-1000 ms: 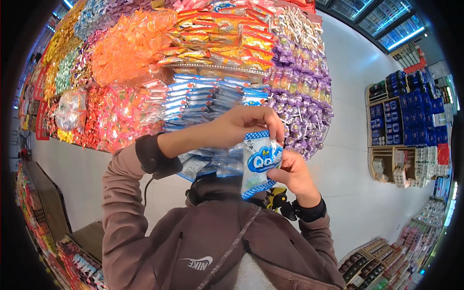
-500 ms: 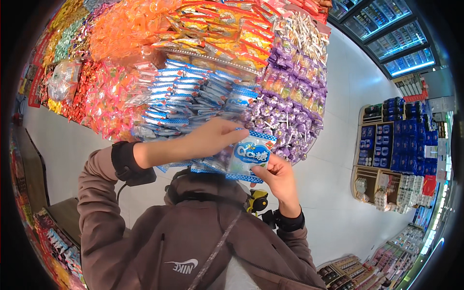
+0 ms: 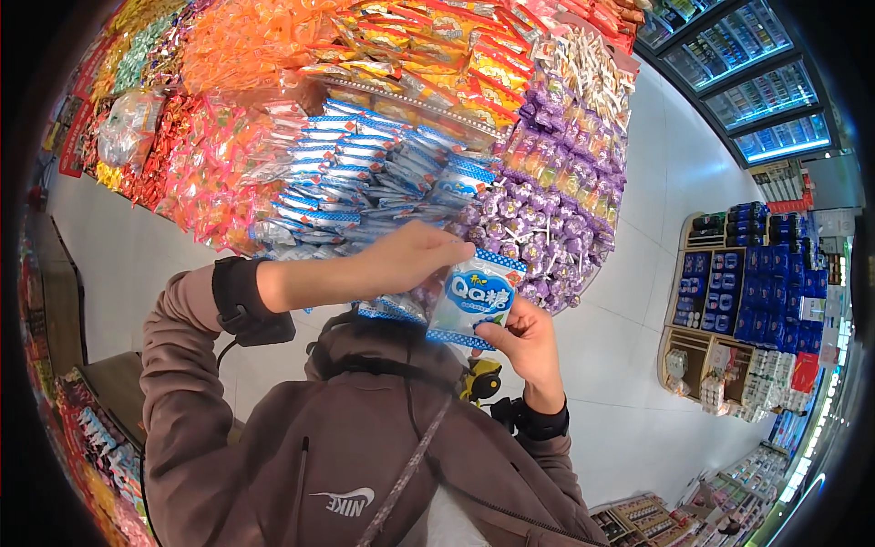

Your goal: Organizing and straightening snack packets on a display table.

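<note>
A small blue-and-white candy packet is held up in front of me, its printed face toward the view. At its upper left corner, my left hand pinches the edge between thumb and fingers. My right hand grips the lower right side, thumb on the front and fingers mostly hidden behind. Past the hands lies a heap of similar blue-and-white packets. Purple-wrapped lollipops are piled to the right of that heap.
Pink-wrapped sweets and orange packets fill the display's left part; yellow-red packets lie farther back. On the right, beyond the pale floor, stand a shelf of blue packages and a lit cabinet.
The view has shifted slightly, so the display sits a little farther right. Both hands keep their hold on the packet, which stays nearly in place.
</note>
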Tool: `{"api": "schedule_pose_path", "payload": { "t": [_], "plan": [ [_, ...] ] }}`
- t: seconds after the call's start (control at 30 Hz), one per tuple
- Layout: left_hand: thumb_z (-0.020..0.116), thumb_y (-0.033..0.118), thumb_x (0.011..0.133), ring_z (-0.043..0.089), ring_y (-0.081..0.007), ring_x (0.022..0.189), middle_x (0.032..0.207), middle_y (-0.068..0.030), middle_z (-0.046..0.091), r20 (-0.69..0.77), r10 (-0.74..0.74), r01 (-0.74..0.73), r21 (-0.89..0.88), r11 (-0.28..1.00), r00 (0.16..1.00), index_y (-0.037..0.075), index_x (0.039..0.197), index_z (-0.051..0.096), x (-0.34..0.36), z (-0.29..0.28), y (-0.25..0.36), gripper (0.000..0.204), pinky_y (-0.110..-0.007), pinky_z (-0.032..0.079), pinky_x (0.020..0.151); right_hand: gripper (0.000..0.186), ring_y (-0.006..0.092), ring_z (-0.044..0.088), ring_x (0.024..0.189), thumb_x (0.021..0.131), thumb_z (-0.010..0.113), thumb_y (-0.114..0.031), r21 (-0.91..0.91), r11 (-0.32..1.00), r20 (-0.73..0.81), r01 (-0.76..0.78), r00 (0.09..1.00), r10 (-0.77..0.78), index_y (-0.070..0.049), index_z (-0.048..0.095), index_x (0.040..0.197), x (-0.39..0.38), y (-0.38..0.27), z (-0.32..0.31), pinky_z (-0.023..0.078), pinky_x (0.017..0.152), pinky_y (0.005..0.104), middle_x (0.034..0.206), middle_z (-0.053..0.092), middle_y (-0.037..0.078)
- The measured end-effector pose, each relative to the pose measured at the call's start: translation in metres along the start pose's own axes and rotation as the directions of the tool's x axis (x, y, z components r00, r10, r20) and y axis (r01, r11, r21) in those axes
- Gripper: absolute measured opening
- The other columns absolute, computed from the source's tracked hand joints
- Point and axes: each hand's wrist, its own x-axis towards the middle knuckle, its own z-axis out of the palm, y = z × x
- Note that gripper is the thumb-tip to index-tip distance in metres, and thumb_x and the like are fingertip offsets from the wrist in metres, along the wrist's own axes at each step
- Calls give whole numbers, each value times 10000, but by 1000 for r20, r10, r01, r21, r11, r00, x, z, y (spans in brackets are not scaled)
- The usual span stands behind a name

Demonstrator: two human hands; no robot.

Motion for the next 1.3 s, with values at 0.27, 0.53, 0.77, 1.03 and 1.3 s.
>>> {"api": "schedule_pose_path", "payload": {
  "t": [0.27, 0.53, 0.77, 1.03, 1.3],
  "plan": [
    [501, 337, 863, 468, -42, 570, 623, 12, 525, -15, 73, -70, 133, 989, 997, 26, 737, 579, -3, 2, -5, 344, -232, 396, 512, 264, 99, 577, 711, 759, 614, 8, -5, 1000, 3, -2, 1000, 2, 29, 543, 1013, 3, 3, 0, 486, 601, 240, 861, 621, 66],
    [540, 254, 835, 567, -209, 629, 732, -144, 585, 54, 270, -263, 466, 845, 961, 32, 1038, 561, -43, 2, -9, 302, -302, 421, 564, 326, 88, 565, 715, 657, 729, -72, -577, 808, 37, 123, 992, -124, 11, 583, 936, 9, 7, 1, 438, 598, 236, 799, 623, 75],
    [534, 198, 819, 591, -261, 714, 746, -90, 595, 211, 568, -488, 779, 393, 796, 84, 1016, 545, -77, -29, -22, 228, -380, 451, 564, 333, 150, 573, 675, 630, 716, -18, -651, 699, 150, 295, 953, -263, -24, 585, 936, 25, -12, 46, 451, 543, 250, 819, 583, 70],
    [629, 132, 752, 596, -234, 646, 744, -74, 609, 99, 551, -376, 828, 416, 829, 63, 955, 573, -107, -79, -25, 222, -313, 476, 539, 210, 136, 571, 638, 704, 670, -39, -726, 651, 61, 220, 964, -259, -12, 565, 884, 48, 11, 80, 452, 564, 255, 776, 596, 81],
    [626, 158, 742, 546, -246, 798, 836, -78, 542, 50, 542, -246, 923, 295, 839, 55, 896, 556, -100, -209, -69, 197, -337, 447, 651, 184, 34, 400, 599, 733, 649, -2, -600, 798, -330, 54, 892, -309, -27, 495, 831, 62, 36, 72, 345, 537, 177, 722, 516, -12]
  ]
}}
